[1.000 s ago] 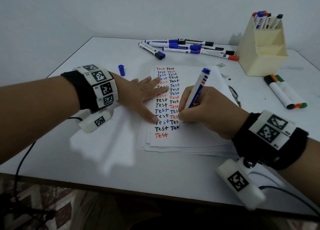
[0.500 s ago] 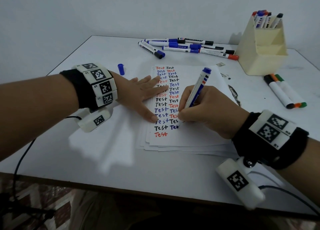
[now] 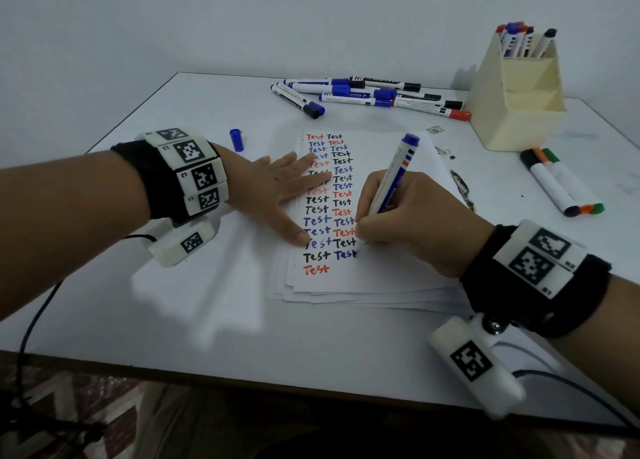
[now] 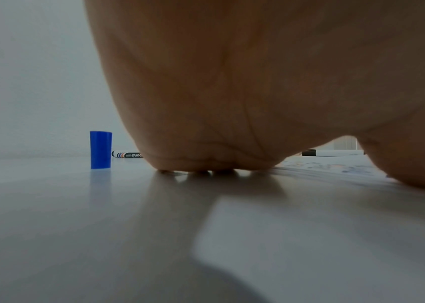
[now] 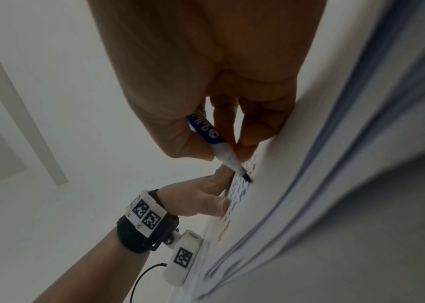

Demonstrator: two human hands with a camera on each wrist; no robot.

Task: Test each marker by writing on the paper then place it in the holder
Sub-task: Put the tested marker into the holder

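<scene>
Left hand [image 3: 277,188] flat, fingers spread, palm down, forearm in from the left edge. Right hand [image 3: 412,216] curled in a writing pinch, wrist low.

The paper [image 3: 377,271] carries the handwritten word "Test" repeated in two columns, in red, blue and black.

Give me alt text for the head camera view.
A right hand writes "Test" in blue with a marker on paper that the left hand presses flat; a cream holder stands behind.
</scene>
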